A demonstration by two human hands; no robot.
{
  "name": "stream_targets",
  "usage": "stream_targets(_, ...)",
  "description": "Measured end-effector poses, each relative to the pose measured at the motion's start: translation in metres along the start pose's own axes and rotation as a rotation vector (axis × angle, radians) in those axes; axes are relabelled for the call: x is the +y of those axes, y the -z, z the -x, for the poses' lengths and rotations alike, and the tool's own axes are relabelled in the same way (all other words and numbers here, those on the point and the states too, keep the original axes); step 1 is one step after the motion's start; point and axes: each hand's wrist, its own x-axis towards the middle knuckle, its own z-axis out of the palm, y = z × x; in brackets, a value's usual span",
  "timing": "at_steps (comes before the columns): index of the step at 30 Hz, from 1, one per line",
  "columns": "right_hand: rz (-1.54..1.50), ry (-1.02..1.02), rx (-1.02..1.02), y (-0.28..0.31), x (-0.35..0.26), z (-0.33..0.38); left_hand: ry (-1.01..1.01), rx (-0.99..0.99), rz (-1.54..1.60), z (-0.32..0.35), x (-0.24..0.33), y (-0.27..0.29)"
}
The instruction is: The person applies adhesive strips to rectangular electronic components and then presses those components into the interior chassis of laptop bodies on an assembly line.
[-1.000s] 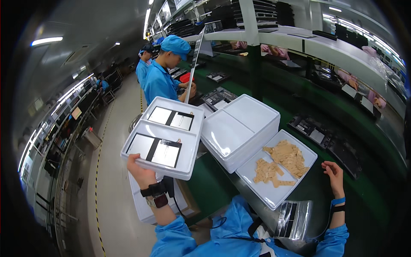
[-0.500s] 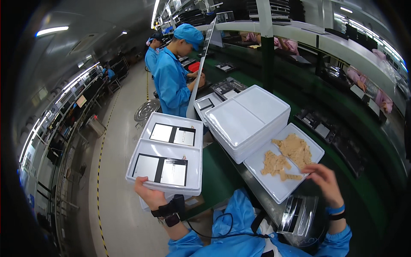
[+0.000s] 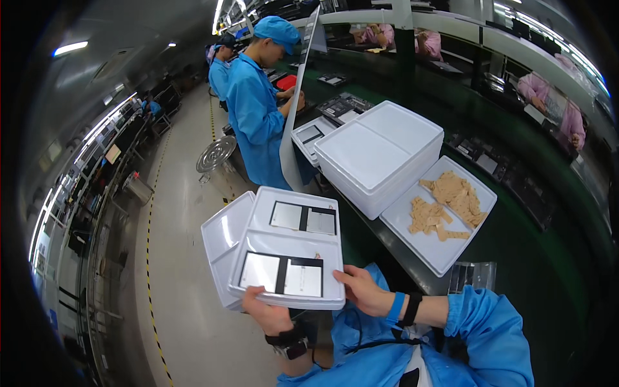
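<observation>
I hold a white moulded tray (image 3: 293, 248) in front of my chest, over the floor beside the bench. It has two pockets, each with a flat rectangular part that has a dark band. My left hand (image 3: 267, 315) grips its near edge from below. My right hand (image 3: 361, 290) grips the near right corner. An empty white tray (image 3: 222, 235) lies under it, sticking out to the left.
A stack of closed white trays (image 3: 377, 151) stands on the green bench (image 3: 548, 258), beside a white tray (image 3: 429, 248) of tan pieces. A clear packet (image 3: 474, 277) lies near my right arm. A person in blue (image 3: 258, 116) works to the left at the bench. A round metal stool (image 3: 216, 155) stands on the floor.
My right hand left the tray of tan pieces and took hold of the held tray's near right corner. The tray came lower and closer to my body.
</observation>
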Motion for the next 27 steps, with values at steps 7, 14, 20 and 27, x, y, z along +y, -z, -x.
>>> stream_targets(7, -0.046, 0.028, 0.129, 0.017, 0.037, 0.036, 0.532, 0.036, 0.579, 0.039, 0.028, 0.005)
stream_targets(14, -0.052, 0.15, 0.235, 0.056, 0.068, 0.056, 0.65, -0.141, 0.393, 0.052, -0.004, 0.015)
stream_targets(20, 0.015, 0.273, 0.349, 0.081, 0.081, 0.072, 0.594, -0.478, 0.295, 0.06, -0.058, 0.031)
stream_targets(27, 0.237, 0.281, 0.506, 0.117, 0.09, 0.031, 1.078, -0.401, 0.598, 0.05, -0.139, 0.007)
